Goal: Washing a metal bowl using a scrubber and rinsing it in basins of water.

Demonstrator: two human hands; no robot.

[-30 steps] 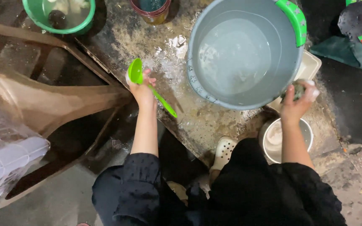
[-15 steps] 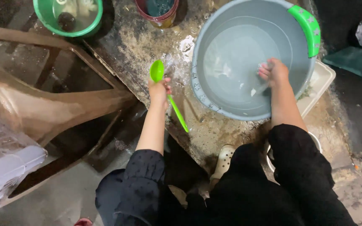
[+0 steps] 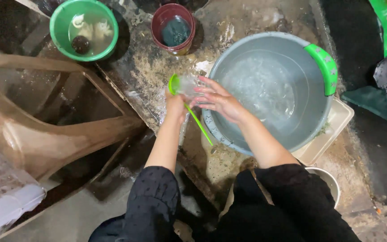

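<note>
Green plastic ladle (image 3: 175, 84) sits gripped in the left hand (image 3: 175, 105), fingers curled round its handle, just left of the grey basin (image 3: 312, 107). Right hand (image 3: 218, 101) touches the ladle's bowl, fingers spread, above the wet floor (image 3: 157, 71).

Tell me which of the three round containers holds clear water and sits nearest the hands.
The big grey basin with the green handle; the others are much smaller.

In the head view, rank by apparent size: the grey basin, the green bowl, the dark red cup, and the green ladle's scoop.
1. grey basin
2. green bowl
3. dark red cup
4. green ladle scoop, held in the left hand
</note>
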